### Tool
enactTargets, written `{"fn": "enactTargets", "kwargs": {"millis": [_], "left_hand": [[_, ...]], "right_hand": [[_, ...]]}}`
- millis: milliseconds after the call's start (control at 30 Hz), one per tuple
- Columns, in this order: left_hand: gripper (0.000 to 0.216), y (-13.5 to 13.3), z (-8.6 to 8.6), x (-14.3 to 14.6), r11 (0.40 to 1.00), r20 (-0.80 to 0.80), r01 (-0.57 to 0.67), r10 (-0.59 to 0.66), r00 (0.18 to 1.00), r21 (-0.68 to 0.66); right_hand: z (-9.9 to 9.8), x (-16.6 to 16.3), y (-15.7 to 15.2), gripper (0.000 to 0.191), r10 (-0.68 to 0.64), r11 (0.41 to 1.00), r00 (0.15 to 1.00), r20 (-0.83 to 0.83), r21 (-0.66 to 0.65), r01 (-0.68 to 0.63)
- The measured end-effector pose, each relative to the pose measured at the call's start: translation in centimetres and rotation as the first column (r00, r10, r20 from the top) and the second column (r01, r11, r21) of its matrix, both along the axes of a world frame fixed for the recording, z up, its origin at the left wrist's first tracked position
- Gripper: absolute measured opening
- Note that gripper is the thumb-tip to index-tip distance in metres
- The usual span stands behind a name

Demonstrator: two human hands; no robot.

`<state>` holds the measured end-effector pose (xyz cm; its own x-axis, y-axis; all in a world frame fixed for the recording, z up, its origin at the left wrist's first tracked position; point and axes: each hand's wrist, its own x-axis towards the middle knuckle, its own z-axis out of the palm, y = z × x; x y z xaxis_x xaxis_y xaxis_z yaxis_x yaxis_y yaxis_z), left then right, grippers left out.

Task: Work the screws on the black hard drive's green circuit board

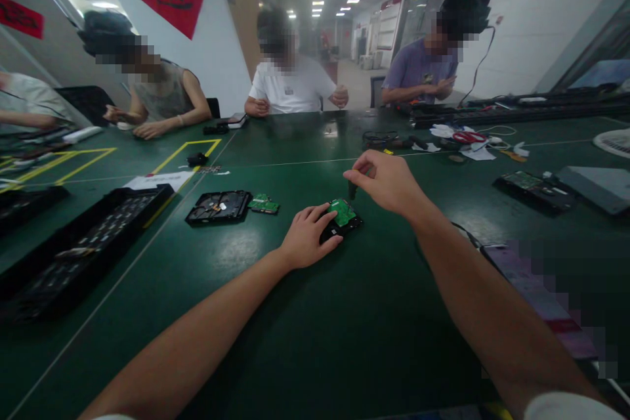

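A small black-cased device with a green circuit board [343, 211] lies flat on the table, just ahead of me. My left hand [310, 236] rests over its left side, fingers across the top and thumb along the near edge, holding it down. Above its far right corner is my right hand [384, 180], fingers pinched around the top of a dark screwdriver [352, 191]. The screwdriver stands nearly upright, its thin shaft reaching down to the board; the exact tip contact is too small to make out. Left of them sit an opened black case [218, 207] and a loose green circuit board [264, 203].
A long black tray [88, 243] stands at left on the green table [305, 341]. Another board-bearing device [534, 191] and a grey box [595, 187] are at right. Red-handled scissors [468, 138], cables and scraps lie farther back. Several people sit across the table.
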<state>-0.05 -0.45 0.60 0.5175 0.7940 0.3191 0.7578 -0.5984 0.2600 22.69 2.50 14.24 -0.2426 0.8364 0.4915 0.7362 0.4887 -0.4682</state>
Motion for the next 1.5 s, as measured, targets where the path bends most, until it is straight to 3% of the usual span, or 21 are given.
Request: {"fn": "enactTargets", "kwargs": {"millis": [200,433,600,833,1067,1367,1500], "left_hand": [[0.067,-0.06,0.13,-0.03,1.000,-0.006,-0.002,0.002,1.000,-0.013],[0.067,-0.06,0.34,-0.03,1.000,0.004,0.001,-0.001,1.000,-0.025],[0.066,-0.05,0.33,-0.02,1.000,0.010,-0.001,0.002,1.000,-0.020],[0.068,-0.08,0.31,-0.15,1.000,0.006,0.001,-0.001,1.000,-0.028],[0.068,0.01,0.22,-0.05,1.000,-0.002,0.001,-0.001,1.000,-0.016],[0.067,-0.06,0.32,-0.02,1.000,0.008,0.000,0.000,1.000,-0.025],[0.067,-0.10,0.39,-0.02,1.000,0.010,0.002,-0.002,1.000,-0.029]], "right_hand": [[-0.29,0.00,0.09,0.022,0.118,0.991,0.993,-0.021,-0.066,-0.120],[0.17,0.21,0.08,0.019,0.068,0.998,0.997,0.033,-0.004,-0.068],[0.14,0.19,0.14,0.023,0.016,0.999,1.000,-0.015,-0.041,-0.016],[0.17,0.05,-0.18,0.015,0.108,0.989,0.993,-0.056,-0.100,-0.113],[0.29,-0.07,-0.32,0.017,0.026,1.000,1.000,-0.006,-0.014,-0.026],[-0.28,-0.07,-0.06,0.017,0.134,0.986,0.990,-0.050,-0.091,-0.138],[0.04,-0.23,-0.12,0.019,0.132,0.990,0.991,-0.010,-0.054,-0.133]]}}
